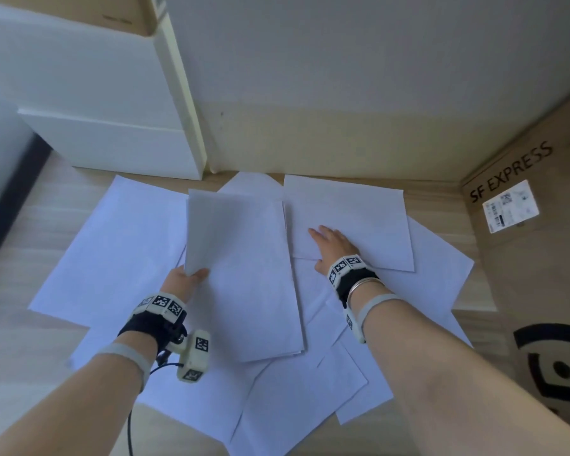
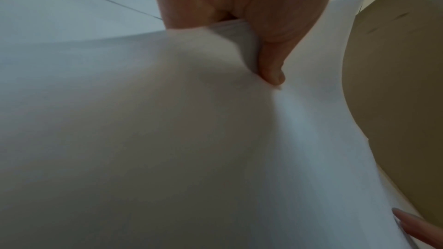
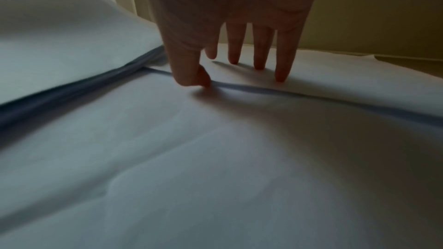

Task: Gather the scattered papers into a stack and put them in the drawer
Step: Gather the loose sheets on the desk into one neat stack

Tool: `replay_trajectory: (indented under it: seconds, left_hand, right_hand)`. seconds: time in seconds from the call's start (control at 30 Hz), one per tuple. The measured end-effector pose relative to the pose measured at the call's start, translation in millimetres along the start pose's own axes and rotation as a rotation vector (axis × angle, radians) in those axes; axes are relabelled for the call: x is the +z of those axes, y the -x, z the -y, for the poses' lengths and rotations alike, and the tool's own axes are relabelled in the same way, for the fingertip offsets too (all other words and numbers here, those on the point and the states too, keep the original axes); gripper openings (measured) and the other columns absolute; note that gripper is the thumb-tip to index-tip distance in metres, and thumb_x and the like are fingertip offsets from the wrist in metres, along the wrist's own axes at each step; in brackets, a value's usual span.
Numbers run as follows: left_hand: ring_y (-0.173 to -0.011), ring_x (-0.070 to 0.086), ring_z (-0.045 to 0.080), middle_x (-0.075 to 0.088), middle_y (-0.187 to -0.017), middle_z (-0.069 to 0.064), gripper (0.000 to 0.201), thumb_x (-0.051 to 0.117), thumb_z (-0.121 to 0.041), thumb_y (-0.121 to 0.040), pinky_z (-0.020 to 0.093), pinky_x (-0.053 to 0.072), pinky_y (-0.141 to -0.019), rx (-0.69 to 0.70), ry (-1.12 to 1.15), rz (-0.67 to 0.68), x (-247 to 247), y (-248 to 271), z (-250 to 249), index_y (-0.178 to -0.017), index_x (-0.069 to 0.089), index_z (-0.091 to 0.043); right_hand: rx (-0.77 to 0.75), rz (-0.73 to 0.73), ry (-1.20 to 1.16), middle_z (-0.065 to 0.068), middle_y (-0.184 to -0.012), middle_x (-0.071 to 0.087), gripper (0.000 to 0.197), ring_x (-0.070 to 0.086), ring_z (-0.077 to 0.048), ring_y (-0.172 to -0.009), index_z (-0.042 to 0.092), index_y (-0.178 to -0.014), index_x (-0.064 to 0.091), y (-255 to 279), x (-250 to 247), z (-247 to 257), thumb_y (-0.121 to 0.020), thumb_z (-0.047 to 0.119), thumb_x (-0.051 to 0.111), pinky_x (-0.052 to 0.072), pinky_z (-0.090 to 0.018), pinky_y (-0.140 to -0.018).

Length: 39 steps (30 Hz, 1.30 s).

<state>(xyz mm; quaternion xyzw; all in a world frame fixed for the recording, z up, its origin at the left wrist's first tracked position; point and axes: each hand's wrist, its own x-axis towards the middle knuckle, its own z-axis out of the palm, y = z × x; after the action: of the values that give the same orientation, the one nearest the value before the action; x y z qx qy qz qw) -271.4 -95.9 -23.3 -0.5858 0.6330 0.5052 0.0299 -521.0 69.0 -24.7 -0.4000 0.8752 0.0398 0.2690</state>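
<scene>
Pinching a thin stack of white sheets (image 1: 241,274) at its near-left corner, the left hand (image 1: 183,279) has thumb on top and fingers (image 2: 271,60) curled beneath, the stack tilted up above the scattered papers (image 1: 122,245) on the wooden floor (image 1: 20,350). Right hand (image 1: 331,246) lies flat, fingers (image 3: 284,58) straight and spread, holding nothing, pressing a sheet (image 1: 346,212) to the stack's right. White drawer unit (image 1: 112,143) at far left; SF EXPRESS carton (image 1: 537,258) at right.

Loose papers (image 1: 139,232) overlap across the floor (image 1: 30,340). A drawer unit (image 1: 112,149) stands behind them at left, a cardboard box (image 1: 537,274) at right, a wall (image 1: 343,93) behind.
</scene>
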Motion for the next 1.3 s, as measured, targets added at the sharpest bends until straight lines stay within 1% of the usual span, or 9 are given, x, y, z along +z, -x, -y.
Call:
replay_trajectory:
  seconds: [0.13, 0.33, 0.5, 0.63, 0.77, 0.87, 1.03, 1.17, 1.3]
  left_hand:
    - [-0.089, 0.052, 0.026, 0.058, -0.099, 0.017, 0.041, 0.057, -0.019, -0.090, 0.032, 0.039, -0.080, -0.005, 0.028, 0.009, 0, -1, 3, -0.123, 0.054, 0.005]
    - [-0.088, 0.051, 0.025, 0.056, -0.096, 0.015, 0.039, 0.058, -0.016, -0.090, 0.030, 0.037, -0.078, -0.027, 0.077, 0.002, -6, 0, 10, -0.121, 0.056, 0.008]
    - [-0.089, 0.050, 0.024, 0.057, -0.099, 0.017, 0.039, 0.058, -0.013, -0.090, 0.029, 0.036, -0.078, -0.033, 0.098, 0.005, -5, 7, 11, -0.122, 0.055, 0.009]
    - [-0.089, 0.051, 0.025, 0.061, -0.118, 0.029, 0.040, 0.058, -0.016, -0.090, 0.033, 0.040, -0.079, -0.026, 0.080, 0.045, 3, 11, 3, -0.121, 0.056, 0.008]
    - [-0.090, 0.052, 0.026, 0.060, -0.121, 0.030, 0.039, 0.058, -0.014, -0.089, 0.031, 0.038, -0.079, -0.015, 0.085, 0.072, 14, 16, -2, -0.121, 0.056, 0.009]
    - [-0.098, 0.059, 0.035, 0.059, -0.123, 0.030, 0.040, 0.058, -0.013, -0.089, 0.037, 0.043, -0.085, -0.031, 0.096, 0.094, 17, 18, 0, -0.122, 0.054, 0.009]
    - [-0.104, 0.059, 0.040, 0.059, -0.123, 0.030, 0.041, 0.058, -0.013, -0.089, 0.039, 0.043, -0.086, -0.045, 0.101, 0.100, 16, 18, 6, -0.124, 0.053, 0.008]
    - [-0.099, 0.058, 0.035, 0.058, -0.125, 0.029, 0.041, 0.056, -0.015, -0.090, 0.038, 0.043, -0.090, -0.061, 0.132, 0.097, 18, 18, 4, -0.125, 0.053, 0.006]
    - [-0.118, 0.054, 0.039, 0.056, -0.129, 0.026, 0.051, 0.054, -0.028, -0.092, 0.034, 0.039, -0.087, -0.037, 0.132, 0.089, 27, 21, -8, -0.130, 0.049, 0.004]
  right_hand:
    - [-0.026, -0.070, 0.092, -0.004, -0.144, 0.035, 0.040, 0.044, -0.028, -0.126, 0.015, -0.125, 0.047, 6, -3, 3, -0.085, 0.010, 0.053, 0.045, -0.037, -0.094]
    - [0.070, -0.070, 0.084, -0.005, -0.139, 0.039, 0.034, 0.043, -0.028, -0.124, 0.007, -0.123, 0.052, 9, -2, 9, -0.090, 0.011, 0.044, 0.045, -0.038, -0.093]
    - [0.164, -0.139, -0.156, -0.013, -0.088, 0.058, 0.007, 0.057, -0.033, -0.087, 0.010, -0.089, 0.041, 20, -25, 19, -0.088, 0.016, 0.045, 0.038, -0.030, -0.067]
    - [0.134, -0.119, -0.298, -0.001, -0.059, 0.036, 0.032, 0.042, -0.021, -0.057, 0.020, -0.063, 0.027, 31, -34, 50, -0.086, 0.018, 0.049, 0.033, -0.025, -0.052]
    - [0.103, -0.033, -0.725, -0.007, -0.078, 0.057, 0.031, 0.069, -0.021, -0.060, 0.023, -0.062, 0.040, 41, -17, 93, -0.087, 0.013, 0.054, 0.056, -0.030, -0.062]
    - [0.128, 0.044, -1.049, -0.016, -0.098, 0.066, 0.015, 0.064, -0.021, -0.057, 0.014, -0.075, 0.056, 45, -9, 104, -0.090, 0.012, 0.055, 0.057, -0.029, -0.068]
    - [0.456, -0.116, -0.516, -0.007, -0.145, 0.036, 0.048, 0.039, -0.031, -0.131, 0.018, -0.133, 0.042, 41, -4, 40, -0.089, 0.027, 0.058, 0.034, -0.044, -0.107]
    - [0.654, -0.014, -0.424, -0.010, -0.142, 0.033, 0.056, 0.036, -0.032, -0.131, 0.014, -0.137, 0.035, 50, 3, 7, -0.089, 0.033, 0.056, 0.038, -0.044, -0.105]
    - [0.443, 0.007, -0.343, -0.015, -0.131, 0.050, 0.037, 0.052, -0.033, -0.120, 0.007, -0.127, 0.046, 52, 10, 12, -0.092, 0.018, 0.050, 0.045, -0.036, -0.096]
